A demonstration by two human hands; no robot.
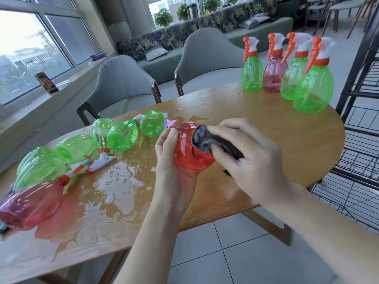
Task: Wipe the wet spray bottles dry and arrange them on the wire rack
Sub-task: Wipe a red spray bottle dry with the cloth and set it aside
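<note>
Tabletop (256,111): wooden, rounded end at right, large puddle with bubbles across the left-centre. Wire rack (361,128): black, standing off the tabletop's right end; no bottles seen on it. Two grey chairs (123,78) on the far side.

Upright group (287,74) at far right corner: three green bottles and one pink, orange-and-white trigger heads on, standing close together.

Lying group (82,144) at left: several green bottles and one pink (30,206), on their sides, in and beside the puddle.

Red bottle (192,150): held above the tabletop centre, base toward the camera. Left hand (174,167) grips it from below, thumb up along its side. Right hand (250,158) clutches a dark grey cloth (207,140), pressed against the bottle's upper right.
</note>
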